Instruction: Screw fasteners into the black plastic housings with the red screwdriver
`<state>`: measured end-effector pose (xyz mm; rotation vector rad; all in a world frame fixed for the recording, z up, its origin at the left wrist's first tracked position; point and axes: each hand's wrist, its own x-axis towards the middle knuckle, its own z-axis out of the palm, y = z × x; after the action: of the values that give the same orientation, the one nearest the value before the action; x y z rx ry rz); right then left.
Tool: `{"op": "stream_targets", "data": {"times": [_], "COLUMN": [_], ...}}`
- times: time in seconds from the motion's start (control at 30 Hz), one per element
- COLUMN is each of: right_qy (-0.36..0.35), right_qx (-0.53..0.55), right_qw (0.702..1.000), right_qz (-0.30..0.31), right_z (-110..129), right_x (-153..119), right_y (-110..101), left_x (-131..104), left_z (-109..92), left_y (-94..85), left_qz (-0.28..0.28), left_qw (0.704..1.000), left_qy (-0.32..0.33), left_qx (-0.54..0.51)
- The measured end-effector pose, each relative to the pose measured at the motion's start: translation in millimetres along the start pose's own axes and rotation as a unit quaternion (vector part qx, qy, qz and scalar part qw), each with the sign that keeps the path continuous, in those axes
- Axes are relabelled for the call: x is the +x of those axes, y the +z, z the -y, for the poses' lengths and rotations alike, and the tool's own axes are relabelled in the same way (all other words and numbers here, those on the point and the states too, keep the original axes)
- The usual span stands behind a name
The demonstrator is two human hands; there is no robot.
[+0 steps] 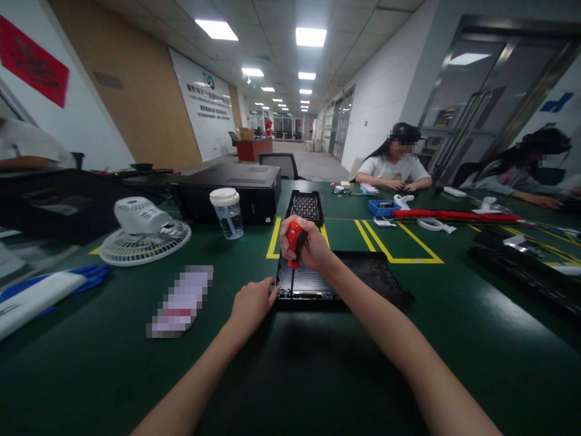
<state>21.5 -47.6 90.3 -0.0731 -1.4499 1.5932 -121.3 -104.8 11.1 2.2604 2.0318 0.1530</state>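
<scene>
Right hand [313,243]: you grip a red-and-black screwdriver [296,239] over the black case [370,271], left end | left hand [253,304]: at its near-left corner, grip unclear | case: flat on counter [295,363]

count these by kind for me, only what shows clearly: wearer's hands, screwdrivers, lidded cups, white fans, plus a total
Wearer's hands: 2 (left hand, right hand)
Screwdriver: 1, red-handled, in the right hand
Lidded cup: 1
White fan: 1
Total: 5
</scene>
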Motion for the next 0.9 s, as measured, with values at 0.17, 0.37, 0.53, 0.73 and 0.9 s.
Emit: {"op": "stream_targets", "data": {"times": [0.17,0.37,0.53,0.73,0.9], "right_qy": [0.003,-0.005,-0.017,-0.034,-0.041], "right_qx": [-0.02,-0.033,-0.04,-0.031,-0.048], "right_qw": [0.999,0.998,0.997,0.996,0.992], "right_qz": [-0.031,-0.047,-0.064,-0.08,-0.112], "right_z": [-0.8,-1.3,-2.0,-2.2,-2.9], "right_x": [-1.5,-1.7,-1.8,-1.8,-1.2], "right_y": [4.7,9.8,11.5,12.0,14.4], "left_x": [0.0,-0.2,-0.3,0.0,0.2], "left_z": [1.2,2.4,1.6,0.5,0.9], "left_y": [1.8,2.8,1.8,0.6,1.3], "left_qz": [-0.005,-0.012,-0.012,0.004,-0.003], "left_qw": [1.0,1.0,1.0,1.0,1.0], "left_qy": [0.004,0.012,0.01,0.0,0.007], "left_qx": [0.01,0.006,0.004,0.002,0.007]}}
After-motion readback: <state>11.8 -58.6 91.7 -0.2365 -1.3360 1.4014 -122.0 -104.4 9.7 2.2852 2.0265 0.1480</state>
